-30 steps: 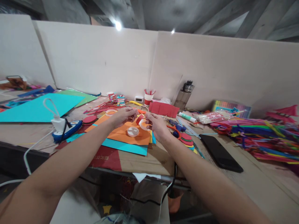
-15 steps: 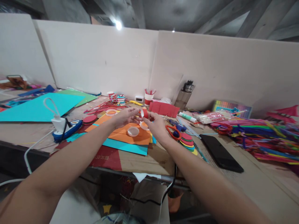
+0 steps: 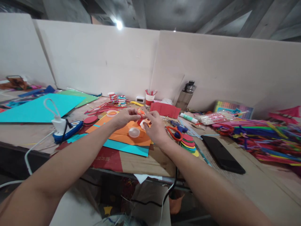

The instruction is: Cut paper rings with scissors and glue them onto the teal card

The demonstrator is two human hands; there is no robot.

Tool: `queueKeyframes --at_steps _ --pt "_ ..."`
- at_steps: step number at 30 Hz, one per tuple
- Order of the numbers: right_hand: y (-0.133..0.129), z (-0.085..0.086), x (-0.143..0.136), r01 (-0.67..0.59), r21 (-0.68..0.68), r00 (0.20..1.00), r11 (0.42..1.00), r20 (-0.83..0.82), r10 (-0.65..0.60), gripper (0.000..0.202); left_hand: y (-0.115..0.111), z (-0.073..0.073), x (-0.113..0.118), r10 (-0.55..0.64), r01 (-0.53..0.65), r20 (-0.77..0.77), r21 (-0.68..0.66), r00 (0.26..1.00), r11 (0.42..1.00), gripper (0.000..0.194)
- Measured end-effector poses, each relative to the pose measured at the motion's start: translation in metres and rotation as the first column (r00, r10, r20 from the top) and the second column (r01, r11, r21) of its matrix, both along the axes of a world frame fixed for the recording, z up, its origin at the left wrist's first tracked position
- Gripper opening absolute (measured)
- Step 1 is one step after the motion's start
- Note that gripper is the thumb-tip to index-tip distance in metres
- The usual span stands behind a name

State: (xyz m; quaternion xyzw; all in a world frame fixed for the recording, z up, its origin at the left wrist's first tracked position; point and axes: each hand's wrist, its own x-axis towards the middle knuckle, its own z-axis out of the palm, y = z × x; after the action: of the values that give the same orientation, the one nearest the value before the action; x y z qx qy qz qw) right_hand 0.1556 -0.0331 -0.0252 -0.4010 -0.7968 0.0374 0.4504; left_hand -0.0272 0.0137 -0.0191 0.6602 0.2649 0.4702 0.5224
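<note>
Apparently both hands, left hand [image 3: 124,117] and right hand [image 3: 154,127], pinch a small red paper strip [image 3: 141,113], fingers closed on it. Its curl looks unfinished; a tape roll [image 3: 134,132] waits on the orange sheet [image 3: 122,131].

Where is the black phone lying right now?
In the head view, the black phone lies flat on the table's right side, right of the stacked paper circles and beside the right forearm.

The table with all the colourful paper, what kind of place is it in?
Probably a craft workspace. The table holds coloured paper sheets, red-handled scissors and a heap of bright strips, and both hands pinch a small red-and-white paper piece.
</note>
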Motion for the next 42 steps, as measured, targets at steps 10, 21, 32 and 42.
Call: queueKeyframes --at_steps 10,21,32,42 --pt "0.008 0.005 -0.003 -0.202 -0.319 0.913 0.926 -0.403 0.060 0.058 -0.005 -0.002 0.003 -0.184 0.194 0.146 -0.060 0.972 0.979 0.026" --pt "0.001 0.007 -0.007 -0.202 -0.246 0.898 0.948 -0.434 0.079 0.052 -0.006 0.000 0.002 -0.214 0.271 0.319 -0.145 0.923 0.952 0.024" --pt "0.004 0.007 -0.006 -0.247 -0.196 0.863 0.949 -0.490 0.123 0.049 -0.003 0.004 0.000 -0.137 0.307 0.479 -0.296 0.867 0.905 0.019" --pt "0.007 0.005 -0.005 -0.360 -0.221 0.800 0.906 -0.573 0.178 0.060 -0.011 0.013 0.005 0.012 0.297 0.581 -0.433 0.814 0.851 0.005"
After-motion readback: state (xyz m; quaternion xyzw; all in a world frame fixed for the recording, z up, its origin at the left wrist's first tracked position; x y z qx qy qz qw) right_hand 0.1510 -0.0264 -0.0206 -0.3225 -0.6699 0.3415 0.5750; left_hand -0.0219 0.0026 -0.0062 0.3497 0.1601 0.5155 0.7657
